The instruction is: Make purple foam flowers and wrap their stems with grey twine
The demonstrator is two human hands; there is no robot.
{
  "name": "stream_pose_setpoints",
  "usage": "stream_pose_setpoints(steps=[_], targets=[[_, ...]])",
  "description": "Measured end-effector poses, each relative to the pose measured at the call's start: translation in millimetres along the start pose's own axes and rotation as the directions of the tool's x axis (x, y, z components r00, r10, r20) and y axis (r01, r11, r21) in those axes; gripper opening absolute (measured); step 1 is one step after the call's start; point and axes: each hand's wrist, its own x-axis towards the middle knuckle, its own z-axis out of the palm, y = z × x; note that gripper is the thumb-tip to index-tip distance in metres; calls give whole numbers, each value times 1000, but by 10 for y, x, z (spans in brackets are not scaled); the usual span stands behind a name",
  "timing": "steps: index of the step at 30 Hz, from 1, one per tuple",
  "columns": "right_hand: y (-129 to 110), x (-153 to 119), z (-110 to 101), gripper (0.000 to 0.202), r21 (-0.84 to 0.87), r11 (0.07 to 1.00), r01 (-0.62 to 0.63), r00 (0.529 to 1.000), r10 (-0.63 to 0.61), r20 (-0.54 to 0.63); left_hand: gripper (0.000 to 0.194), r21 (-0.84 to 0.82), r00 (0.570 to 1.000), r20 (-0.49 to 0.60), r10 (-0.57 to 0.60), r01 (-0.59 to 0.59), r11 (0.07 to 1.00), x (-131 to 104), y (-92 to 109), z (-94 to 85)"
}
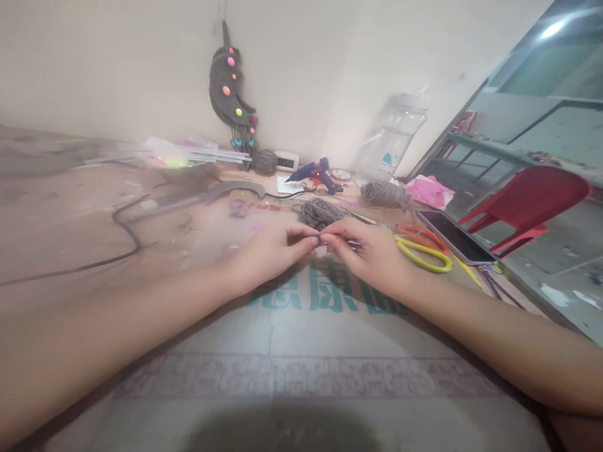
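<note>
My left hand and my right hand meet at the middle of the table, fingertips pinched close together. Between them is a small purple piece, mostly hidden by the fingers and blurred. A thin purplish tool shows under the fingers of my right hand. Just beyond the fingertips lies a bundle of grey yarn. Scissors with orange and yellow handles rest close to the right of my right hand.
Behind lie a blue glue gun, another yarn bundle and a water bottle. A phone is at the right edge. A black cable curves at left. A crescent ornament hangs on the wall.
</note>
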Motion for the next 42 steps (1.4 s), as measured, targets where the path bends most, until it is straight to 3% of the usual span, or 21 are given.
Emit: stream_pose_setpoints(steps=[7,13,20,29,36,42], targets=[[-35,25,12,16,94,991,-95,995,97,-19,29,103,998,16,62,-63,993,-23,13,-5],[-73,43,18,17,148,979,-143,990,139,32,21,157,995,-12,100,-97,983,-31,21,8],[-81,48,24,18,267,927,-263,964,244,102,25,213,992,-7,128,-124,969,-31,10,8],[-39,56,34,13,392,838,-379,925,347,152,26,161,993,-37,112,-105,981,1,42,-11],[-49,62,52,17,529,682,-504,861,445,246,24,117,993,-72,97,-89,989,-6,73,-14],[-65,70,61,17,570,642,-513,855,441,272,26,63,994,-69,81,-77,995,-6,68,-23]])
